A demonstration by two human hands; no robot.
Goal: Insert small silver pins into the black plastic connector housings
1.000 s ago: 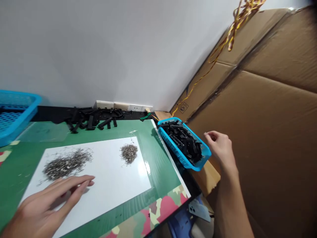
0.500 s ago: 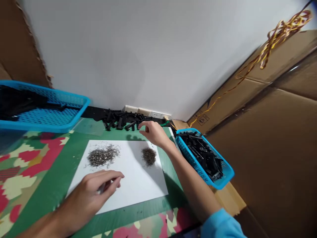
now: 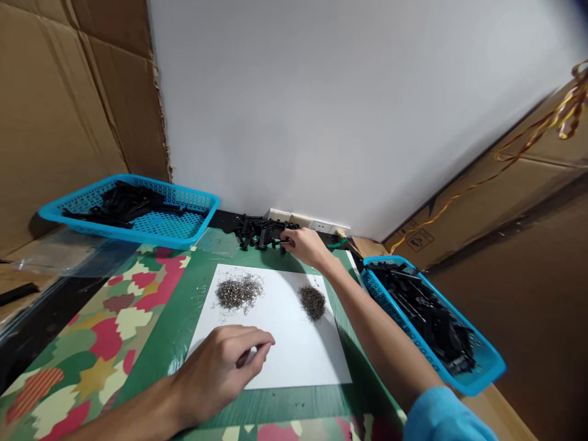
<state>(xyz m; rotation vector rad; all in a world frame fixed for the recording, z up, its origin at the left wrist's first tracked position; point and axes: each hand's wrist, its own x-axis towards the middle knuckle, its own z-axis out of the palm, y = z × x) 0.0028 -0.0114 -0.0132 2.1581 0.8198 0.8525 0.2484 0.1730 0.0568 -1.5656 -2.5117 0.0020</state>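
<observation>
My right hand (image 3: 309,246) reaches to the pile of small black plastic parts (image 3: 263,233) by the wall. Its thumb and fingers are closed at the pile's right end, on a black plastic part (image 3: 280,243). Above the near part of a white sheet (image 3: 294,361), my left hand (image 3: 229,361) is held with thumb and fingertips pinched together; whatever may be between them is hidden. On the sheet lie two heaps of tiny metal pieces: a looser, shiny heap (image 3: 239,291) on the left and a darker, tighter heap (image 3: 312,302) on the right.
A blue basket (image 3: 202,236) with black parts stands at the back left. Another blue basket (image 3: 487,373), full of black parts, is right of my right forearm. Power sockets (image 3: 320,226) sit behind the pile. Cardboard (image 3: 514,275) rises on the right, with a yellow-brown cord (image 3: 459,195).
My right hand has lowered its fingers onto the black parts and closed them. The left hand stays pinched over the sheet. The view has turned left, showing more of the left basket.
</observation>
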